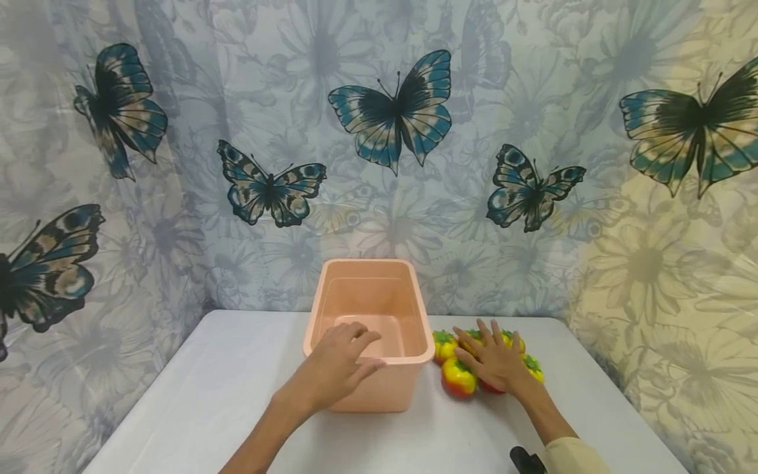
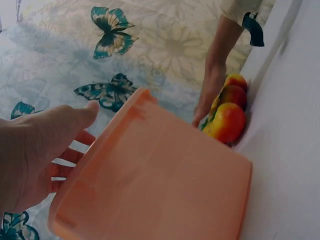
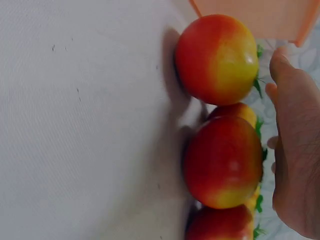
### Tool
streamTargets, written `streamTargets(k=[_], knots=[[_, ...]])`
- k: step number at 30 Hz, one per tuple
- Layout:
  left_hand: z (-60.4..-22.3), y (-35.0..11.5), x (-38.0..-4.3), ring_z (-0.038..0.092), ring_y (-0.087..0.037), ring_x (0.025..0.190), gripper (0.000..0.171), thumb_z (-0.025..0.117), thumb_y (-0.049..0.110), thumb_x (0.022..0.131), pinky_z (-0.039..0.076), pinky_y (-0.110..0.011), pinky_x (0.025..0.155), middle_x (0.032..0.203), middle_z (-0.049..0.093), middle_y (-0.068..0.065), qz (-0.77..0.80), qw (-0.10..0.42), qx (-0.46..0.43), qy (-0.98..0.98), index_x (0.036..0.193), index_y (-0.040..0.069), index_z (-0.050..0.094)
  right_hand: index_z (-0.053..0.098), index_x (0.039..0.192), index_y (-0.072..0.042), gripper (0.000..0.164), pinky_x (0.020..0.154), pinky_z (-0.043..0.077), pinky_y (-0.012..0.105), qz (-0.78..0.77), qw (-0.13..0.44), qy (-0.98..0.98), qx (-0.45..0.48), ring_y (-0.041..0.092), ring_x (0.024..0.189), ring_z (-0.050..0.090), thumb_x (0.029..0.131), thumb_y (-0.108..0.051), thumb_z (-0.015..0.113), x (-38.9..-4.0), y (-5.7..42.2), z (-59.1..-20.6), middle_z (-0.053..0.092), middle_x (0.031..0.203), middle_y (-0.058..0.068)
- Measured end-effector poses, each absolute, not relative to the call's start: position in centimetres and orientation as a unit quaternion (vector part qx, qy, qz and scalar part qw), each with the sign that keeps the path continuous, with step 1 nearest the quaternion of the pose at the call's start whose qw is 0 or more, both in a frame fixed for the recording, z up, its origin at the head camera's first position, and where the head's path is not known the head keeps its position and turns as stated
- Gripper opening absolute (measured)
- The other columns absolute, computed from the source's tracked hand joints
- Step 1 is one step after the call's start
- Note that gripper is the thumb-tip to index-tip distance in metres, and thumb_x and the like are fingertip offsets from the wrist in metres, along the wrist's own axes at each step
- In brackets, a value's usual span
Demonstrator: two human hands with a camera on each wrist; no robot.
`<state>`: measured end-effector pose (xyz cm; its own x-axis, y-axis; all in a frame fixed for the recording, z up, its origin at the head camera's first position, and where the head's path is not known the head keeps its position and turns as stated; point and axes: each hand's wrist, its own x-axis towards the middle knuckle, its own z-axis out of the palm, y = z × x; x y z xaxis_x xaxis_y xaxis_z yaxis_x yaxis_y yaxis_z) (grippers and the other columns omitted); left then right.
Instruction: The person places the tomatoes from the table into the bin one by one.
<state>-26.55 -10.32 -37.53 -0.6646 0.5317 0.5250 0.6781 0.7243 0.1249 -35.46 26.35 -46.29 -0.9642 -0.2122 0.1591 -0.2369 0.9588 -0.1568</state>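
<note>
Beside the tub [image 1: 379, 390], half-hidden fruits [image 1: 459, 380]

From above, the head camera faced forward and down on a peach rectangular plastic bin [image 1: 387, 392]; close up, the left-wrist one faced its side, the right-wrist one round red-yellow fruits [image 3: 217, 60] beside it; all shared both.

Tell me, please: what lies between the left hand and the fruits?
The box lies between the left hand and the fruits; the head view and the left wrist view both show this.
</note>
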Motion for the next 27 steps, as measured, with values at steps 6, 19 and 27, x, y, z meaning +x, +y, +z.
streamTargets(k=[6,19,27], knots=[[-37.1,-14.8,-28.0,0.036,-0.042,0.155,0.076,0.058,0.051,0.104,0.028,-0.065,0.125,0.165,0.042,-0.019,-0.191,0.180,-0.257,-0.930,0.161,0.004,0.038,0.045,0.159,-0.029,0.065,0.112,0.000,0.090,0.101,0.100,-0.981,0.131,0.066,0.154,0.014,0.104,-0.063,0.045,-34.7,28.0,-44.9,0.026,0.168,0.033],[-36.7,-18.0,-29.0,-0.002,-0.041,0.165,0.103,0.044,0.067,0.104,-0.002,-0.065,0.131,0.176,-0.003,-0.021,-0.231,-0.010,-0.176,-0.957,0.166,-0.003,0.001,0.040,0.162,-0.026,0.069,0.110,-0.009,0.090,0.112,0.082,-0.982,0.127,0.068,0.153,0.005,0.104,-0.062,0.046,-34.5,29.8,-42.9,0.019,0.169,0.036],[-36.8,-16.5,-28.4,0.008,-0.051,0.161,0.102,0.038,0.069,0.105,0.002,-0.071,0.129,0.173,0.011,-0.029,-0.237,0.001,-0.129,-0.963,0.164,-0.009,0.007,0.034,0.164,-0.024,0.065,0.109,-0.009,0.091,0.128,0.067,-0.983,0.110,0.069,0.152,0.003,0.109,-0.057,0.038,-34.9,30.6,-43.0,0.013,0.168,0.040]])
